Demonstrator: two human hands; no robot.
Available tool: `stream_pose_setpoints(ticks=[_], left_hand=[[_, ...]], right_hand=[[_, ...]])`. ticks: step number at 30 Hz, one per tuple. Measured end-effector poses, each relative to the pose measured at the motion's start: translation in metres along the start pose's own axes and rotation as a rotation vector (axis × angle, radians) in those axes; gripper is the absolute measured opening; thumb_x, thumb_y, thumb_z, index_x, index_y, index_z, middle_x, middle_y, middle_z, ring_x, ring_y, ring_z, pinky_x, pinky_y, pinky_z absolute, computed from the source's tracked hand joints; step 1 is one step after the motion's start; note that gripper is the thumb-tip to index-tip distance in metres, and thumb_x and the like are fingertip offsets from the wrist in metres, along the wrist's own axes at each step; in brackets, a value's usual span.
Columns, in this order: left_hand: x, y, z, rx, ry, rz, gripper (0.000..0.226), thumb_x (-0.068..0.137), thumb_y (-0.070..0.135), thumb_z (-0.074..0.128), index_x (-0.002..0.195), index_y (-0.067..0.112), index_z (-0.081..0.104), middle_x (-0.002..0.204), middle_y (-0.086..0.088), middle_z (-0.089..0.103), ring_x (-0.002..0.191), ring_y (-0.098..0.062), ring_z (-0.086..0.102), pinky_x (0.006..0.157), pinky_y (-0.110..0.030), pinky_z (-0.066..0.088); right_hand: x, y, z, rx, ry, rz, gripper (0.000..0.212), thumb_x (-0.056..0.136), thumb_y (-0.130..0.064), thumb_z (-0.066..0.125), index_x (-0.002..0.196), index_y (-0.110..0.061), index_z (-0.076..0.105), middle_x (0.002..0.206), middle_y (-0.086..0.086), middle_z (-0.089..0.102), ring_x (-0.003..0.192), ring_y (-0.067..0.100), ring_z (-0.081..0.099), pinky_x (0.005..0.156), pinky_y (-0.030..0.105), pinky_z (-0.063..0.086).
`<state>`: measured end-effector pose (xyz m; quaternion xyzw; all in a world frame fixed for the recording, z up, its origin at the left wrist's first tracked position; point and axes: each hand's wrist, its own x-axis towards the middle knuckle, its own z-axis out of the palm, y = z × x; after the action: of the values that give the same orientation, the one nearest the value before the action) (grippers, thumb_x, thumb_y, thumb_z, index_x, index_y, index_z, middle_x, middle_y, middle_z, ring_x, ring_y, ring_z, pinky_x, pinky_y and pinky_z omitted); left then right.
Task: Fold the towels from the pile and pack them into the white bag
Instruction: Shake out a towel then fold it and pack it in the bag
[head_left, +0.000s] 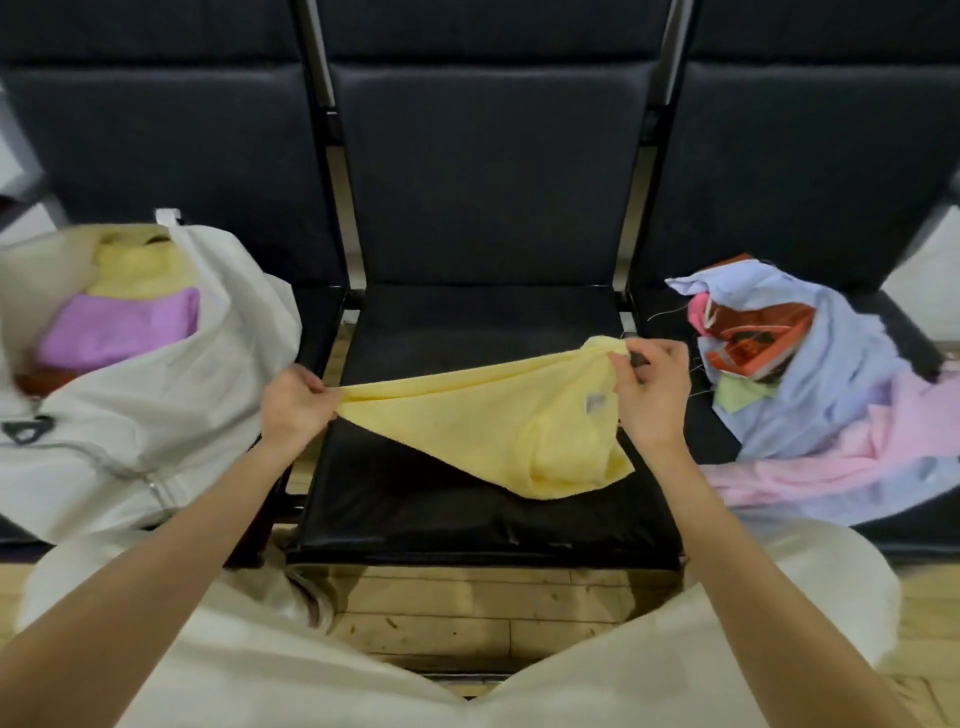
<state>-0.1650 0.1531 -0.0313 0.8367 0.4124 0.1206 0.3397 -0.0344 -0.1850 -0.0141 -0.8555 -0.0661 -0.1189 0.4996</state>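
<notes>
Towels first, reading from my left: the white bag (156, 415) sits open on the left seat with a purple folded towel (119, 332) and a yellow folded towel (137, 265) already inside. My left hand (293, 405) pinches one corner of the yellow towel (467, 415), fingers curled round the edge. The cloth stretches across the middle seat (467, 509), above the cushion, its lower part sagging down onto it. My right hand (649, 395) pinches the opposite corner, held slightly higher. So the towel's long axis runs left to right, rising a little toward the right, with the small label (596, 404) near that end. I judge this as the spreading step before the first fold; next I should bring the two corners together evenly. On the right seat lies the pile (810, 395), well apart.
</notes>
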Motion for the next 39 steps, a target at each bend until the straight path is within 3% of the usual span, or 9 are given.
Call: stream_pose_setpoints(ticks=[3, 6, 11, 15, 21, 25, 28, 36, 39], left_hand=[[-0.006, 0.027, -0.022, -0.193, 0.104, 0.018, 0.013, 0.082, 0.013, 0.067, 0.083, 0.012, 0.054, 0.067, -0.01, 0.067, 0.061, -0.025, 0.068, 0.066, -0.043, 0.058], [-0.015, 0.067, -0.053, -0.475, 0.27, 0.115, 0.015, 0.082, 0.009, 0.062, 0.08, 0.019, 0.051, 0.083, -0.014, 0.067, 0.058, -0.021, 0.069, 0.055, -0.035, 0.056], [-0.032, 0.128, -0.106, -0.761, 0.42, 0.305, 0.017, 0.081, 0.005, 0.057, 0.075, 0.019, 0.048, 0.072, -0.002, 0.059, 0.049, -0.018, 0.065, 0.042, -0.028, 0.049], [-0.033, 0.146, -0.131, -0.851, 0.461, 0.337, 0.016, 0.081, 0.005, 0.056, 0.077, 0.018, 0.048, 0.075, -0.012, 0.061, 0.048, -0.024, 0.065, 0.044, -0.032, 0.051], [-0.043, 0.146, -0.148, -0.949, 0.581, 0.362, 0.018, 0.082, 0.005, 0.056, 0.076, 0.02, 0.048, 0.078, -0.008, 0.06, 0.048, -0.026, 0.064, 0.046, -0.034, 0.053], [-0.032, 0.142, -0.148, -0.904, 0.57, 0.304, 0.019, 0.085, 0.004, 0.055, 0.078, 0.02, 0.047, 0.081, -0.005, 0.059, 0.046, -0.018, 0.064, 0.048, -0.032, 0.054], [-0.021, 0.137, -0.143, -0.917, 0.553, 0.231, 0.02, 0.085, 0.003, 0.053, 0.078, 0.02, 0.045, 0.08, -0.003, 0.057, 0.045, -0.016, 0.064, 0.049, -0.031, 0.053], [-0.019, 0.137, -0.143, -0.914, 0.668, 0.273, 0.022, 0.088, 0.005, 0.049, 0.078, 0.024, 0.043, 0.078, 0.004, 0.054, 0.043, -0.015, 0.06, 0.044, -0.03, 0.048], [-0.024, 0.144, -0.146, -0.908, 0.72, 0.371, 0.022, 0.089, 0.006, 0.049, 0.08, 0.025, 0.044, 0.08, 0.006, 0.054, 0.044, -0.011, 0.058, 0.042, -0.023, 0.047]], right_hand=[[0.002, -0.026, -0.006, 0.146, 0.088, -0.024, 0.012, 0.096, -0.016, 0.052, 0.105, -0.01, 0.058, 0.098, 0.0, 0.051, 0.065, 0.007, 0.06, 0.061, 0.013, 0.049], [0.002, -0.058, -0.01, 0.31, 0.187, -0.018, 0.01, 0.1, -0.019, 0.044, 0.102, -0.012, 0.05, 0.085, -0.003, 0.056, 0.048, 0.006, 0.058, 0.048, 0.014, 0.044], [0.009, -0.098, -0.023, 0.421, 0.349, -0.018, 0.01, 0.1, -0.018, 0.043, 0.101, -0.01, 0.049, 0.085, -0.004, 0.055, 0.07, -0.009, 0.054, 0.066, 0.008, 0.042], [0.009, -0.121, -0.032, 0.452, 0.33, -0.059, 0.006, 0.099, -0.014, 0.046, 0.1, -0.01, 0.05, 0.082, -0.013, 0.054, 0.071, -0.015, 0.054, 0.064, 0.006, 0.043], [0.001, -0.141, -0.051, 0.571, 0.131, 0.153, 0.007, 0.095, -0.017, 0.054, 0.096, -0.015, 0.061, 0.076, -0.006, 0.064, 0.065, 0.001, 0.061, 0.055, 0.02, 0.052], [0.002, -0.135, -0.068, 0.605, -0.32, 0.262, 0.015, 0.095, -0.012, 0.054, 0.095, -0.003, 0.066, 0.061, 0.002, 0.047, 0.04, 0.006, 0.035, 0.038, 0.017, 0.027], [-0.002, -0.13, -0.066, 0.625, -0.549, 0.284, 0.019, 0.094, -0.011, 0.055, 0.102, 0.001, 0.066, 0.067, 0.009, 0.049, 0.037, 0.006, 0.03, 0.035, 0.017, 0.023], [-0.002, -0.129, -0.044, 0.424, -0.285, 0.184, 0.012, 0.095, -0.012, 0.054, 0.097, -0.007, 0.065, 0.062, 0.003, 0.053, 0.04, 0.002, 0.039, 0.038, 0.015, 0.029], [-0.003, -0.125, -0.039, 0.428, -0.295, 0.186, 0.014, 0.097, -0.013, 0.051, 0.1, -0.006, 0.063, 0.061, 0.002, 0.051, 0.041, 0.002, 0.037, 0.038, 0.016, 0.028]])
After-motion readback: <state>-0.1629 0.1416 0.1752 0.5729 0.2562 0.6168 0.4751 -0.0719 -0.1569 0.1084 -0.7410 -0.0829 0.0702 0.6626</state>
